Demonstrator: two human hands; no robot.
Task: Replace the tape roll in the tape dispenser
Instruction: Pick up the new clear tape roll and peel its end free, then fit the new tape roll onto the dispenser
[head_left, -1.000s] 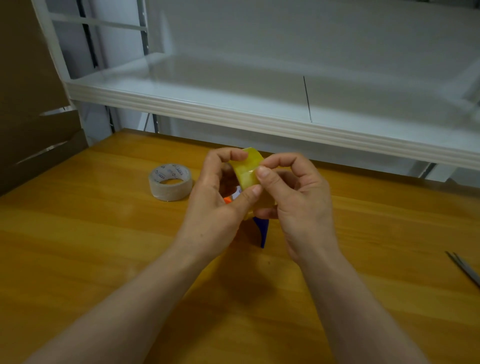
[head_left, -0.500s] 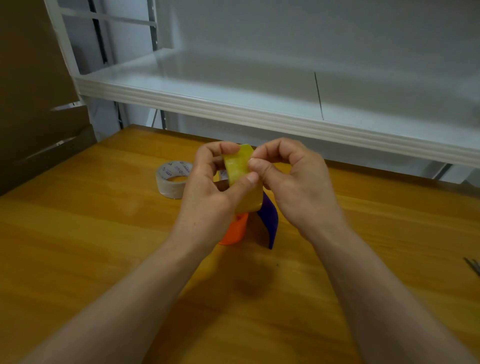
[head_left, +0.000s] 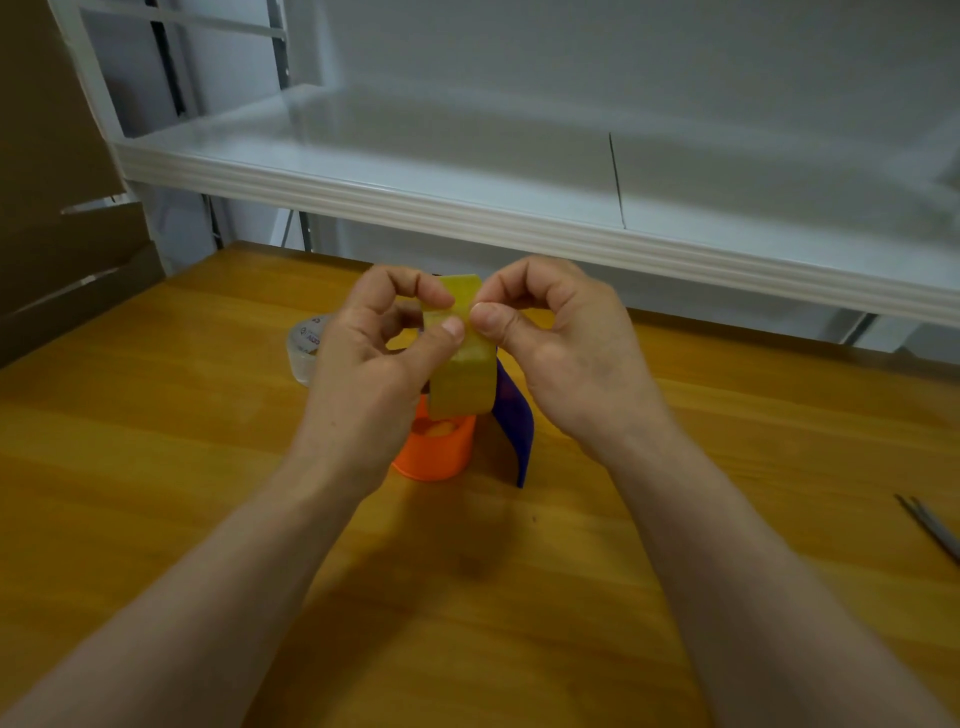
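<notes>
The head view shows, nearest, two bare forearms reaching over the wooden table (head_left: 156, 467) toward its far edge. The left hand (head_left: 374, 374) is closed around the yellow tape roll (head_left: 462, 374), thumb on its outer band, and the right hand (head_left: 566, 353) pinches the same band from the other side, probably searching for the loose end. The roll is held on edge in the air, between both hands, its hole facing sideways. Directly under it stands the tape dispenser (head_left: 441, 447), orange with a purple blade part. Farther left lies a clear tape roll (head_left: 304, 345), near the far edge; scissors (head_left: 930, 525) lie at the right edge.
</notes>
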